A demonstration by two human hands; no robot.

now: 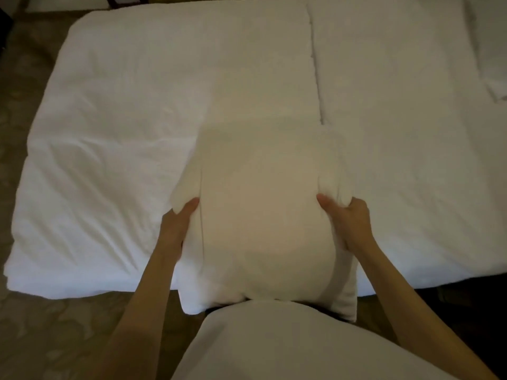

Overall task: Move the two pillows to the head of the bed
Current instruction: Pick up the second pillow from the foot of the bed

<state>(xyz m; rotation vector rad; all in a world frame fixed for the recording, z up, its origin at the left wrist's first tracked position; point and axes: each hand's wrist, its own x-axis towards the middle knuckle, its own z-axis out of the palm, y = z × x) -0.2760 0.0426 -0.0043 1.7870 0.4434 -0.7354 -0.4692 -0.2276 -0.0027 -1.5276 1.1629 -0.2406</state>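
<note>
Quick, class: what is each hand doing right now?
Left hand: closed on the pillow's left side.
Right hand: closed on its right side.

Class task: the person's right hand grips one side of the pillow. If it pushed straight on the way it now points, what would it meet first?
Likely the white duvet beyond the pillow; the right hand points up and away across the bed, though depth is unclear.

left hand (pixel 175 229) and right hand (pixel 348 220) clamped, arms outstretched, thumbs on top
</note>
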